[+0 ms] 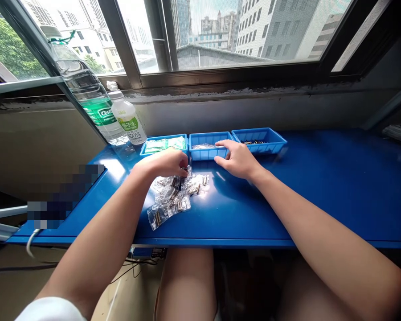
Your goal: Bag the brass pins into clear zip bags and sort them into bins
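My left hand point(171, 163) is closed, thumb and fingers pinched on a small clear plastic bag point(188, 169) at the far end of a pile. That pile of clear bags point(173, 196), with small metal-looking pieces inside, lies on the blue table. Over the front right part of the middle blue bin point(205, 155) is my right hand point(237, 158), its thumb and index finger apart and nothing visible between them. Thin clear items point(203, 146) lie in that bin, partly hidden by the hand.
The left blue bin point(147, 152) holds green-and-white packets point(177, 142). Dark small parts point(254, 142) lie in the right blue bin point(276, 145). A large water bottle point(87, 89) and a white drink bottle point(128, 118) stand behind the left bin, by the window ledge.
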Demonstrator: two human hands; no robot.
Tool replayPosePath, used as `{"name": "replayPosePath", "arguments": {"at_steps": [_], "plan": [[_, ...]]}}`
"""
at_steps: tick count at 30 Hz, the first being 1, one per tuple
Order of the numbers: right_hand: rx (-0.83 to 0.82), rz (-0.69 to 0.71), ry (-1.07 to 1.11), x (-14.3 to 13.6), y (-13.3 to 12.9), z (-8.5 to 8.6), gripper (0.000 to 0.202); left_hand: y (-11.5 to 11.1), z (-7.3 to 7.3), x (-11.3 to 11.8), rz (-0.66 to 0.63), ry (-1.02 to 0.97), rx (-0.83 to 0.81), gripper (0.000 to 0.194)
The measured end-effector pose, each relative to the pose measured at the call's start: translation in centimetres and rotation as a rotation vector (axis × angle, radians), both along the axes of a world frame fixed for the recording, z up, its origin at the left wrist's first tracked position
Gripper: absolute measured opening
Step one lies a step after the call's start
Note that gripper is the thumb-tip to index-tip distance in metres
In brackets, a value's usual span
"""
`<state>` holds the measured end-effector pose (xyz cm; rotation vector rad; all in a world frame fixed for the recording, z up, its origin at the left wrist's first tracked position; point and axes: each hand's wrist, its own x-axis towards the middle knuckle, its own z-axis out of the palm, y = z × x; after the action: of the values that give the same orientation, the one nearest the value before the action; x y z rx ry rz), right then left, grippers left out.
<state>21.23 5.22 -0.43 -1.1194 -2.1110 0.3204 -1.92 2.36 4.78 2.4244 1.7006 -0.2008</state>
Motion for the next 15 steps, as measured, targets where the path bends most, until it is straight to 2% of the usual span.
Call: {"name": "replayPosePath", "arguments": {"at_steps": [4,9,15], "plan": [[0.005,0.069,-0.019,-0.07,-0.27,0.14,0.041,0.18,-0.27,-0.03,-0.025,-0.028,0.021,0.043],[0.016,0.088,-0.017,-0.04,-0.36,0.27,0.041,0.33,-0.31,-0.28,-0.122,-0.095,0.041,0.016],[0.055,0.109,0.055,-0.23,-0.67,0.49,0.031,0.00,-0.02,-0.02,-0.198,-0.376,0.184,0.018]]}}
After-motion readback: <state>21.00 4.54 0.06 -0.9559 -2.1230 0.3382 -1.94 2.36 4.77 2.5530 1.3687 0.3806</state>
